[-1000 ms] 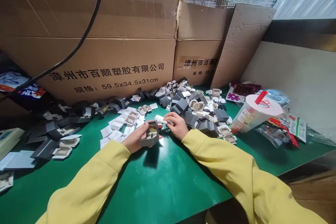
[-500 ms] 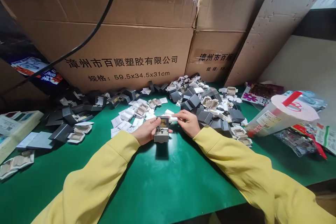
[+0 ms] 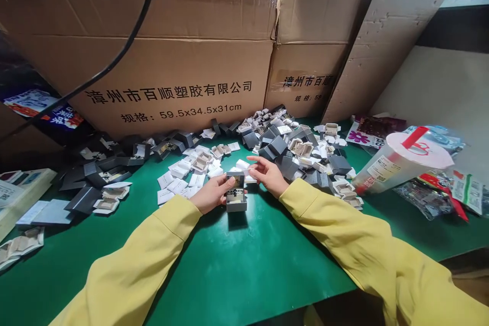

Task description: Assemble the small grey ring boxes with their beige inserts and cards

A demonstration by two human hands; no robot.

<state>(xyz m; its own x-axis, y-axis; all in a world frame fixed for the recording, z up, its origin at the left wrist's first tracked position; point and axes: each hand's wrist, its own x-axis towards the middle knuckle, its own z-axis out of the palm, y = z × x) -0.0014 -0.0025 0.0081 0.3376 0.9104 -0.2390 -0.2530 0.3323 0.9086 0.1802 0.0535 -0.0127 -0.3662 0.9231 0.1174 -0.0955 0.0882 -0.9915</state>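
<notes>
My left hand (image 3: 211,193) grips a small dark grey hinged jewelry box (image 3: 236,204) with its lid up and a pale insert inside, held just above the green table. To the right of that box, my right hand (image 3: 269,175) has its fingers apart, with the index finger stretched out to the left. White pieces (image 3: 242,164) lie by its fingertips, behind the box; whether the fingers touch one I cannot tell. Just beyond my left hand spread several white folded inserts (image 3: 177,186). A heap of grey boxes and pale inserts (image 3: 284,145) lies past my right hand.
Big cardboard cartons (image 3: 171,71) stand along the back of the green table (image 3: 267,265). More dark boxes (image 3: 83,199) are scattered at the left. A lidded cup (image 3: 397,163) and snack packets (image 3: 424,198) sit at the right. A black cable (image 3: 130,41) hangs in front.
My right hand's fingers have spread apart from their pinch by a white piece. My left hand still holds the jewelry box, now tilted a little differently. The view has shifted slightly.
</notes>
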